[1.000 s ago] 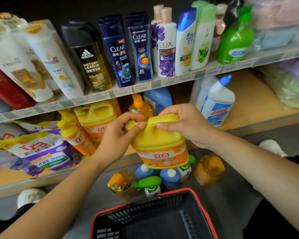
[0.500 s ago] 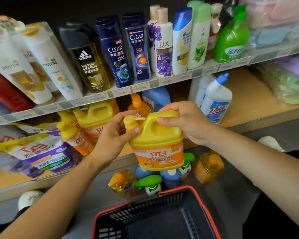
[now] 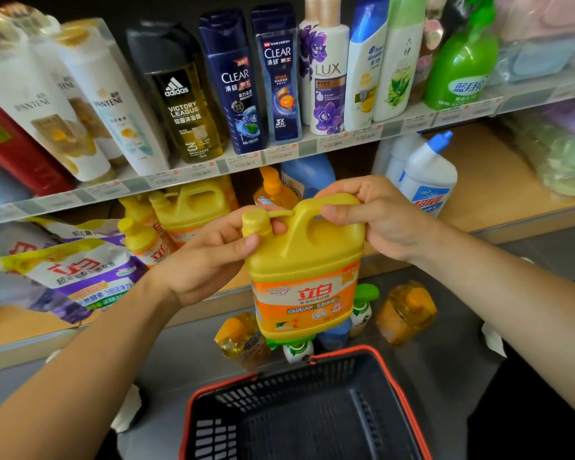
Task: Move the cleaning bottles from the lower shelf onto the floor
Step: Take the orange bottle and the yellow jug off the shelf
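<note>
Since a second ago my left fingers have slid off the cap, so the round yellow cap (image 3: 256, 222) now shows, and the label faces me more fully. The yellow plastic detergent jug (image 3: 304, 260) with its orange label hangs in the air in front of the wooden lower shelf (image 3: 498, 180), off its boards, above the bottles standing on the grey floor (image 3: 445, 353).

My right hand (image 3: 375, 217) grips the moulded handle (image 3: 329, 202), fingers curled over the top and thumb tucked beneath. My left hand (image 3: 210, 257) holds the neck, fingers wrapped behind the cap and thumb pressed on the shoulder below it.

Under the jug stand a green-trigger spray bottle (image 3: 362, 307) and two clear orange pump bottles (image 3: 407, 310) (image 3: 243, 340). Nearest me sits a dark mesh shopping basket with a red rim (image 3: 279, 390).

On the shelf remain another yellow jug (image 3: 193, 207) at the left and a white bottle with a blue angled cap (image 3: 429, 180) at the right.
</note>
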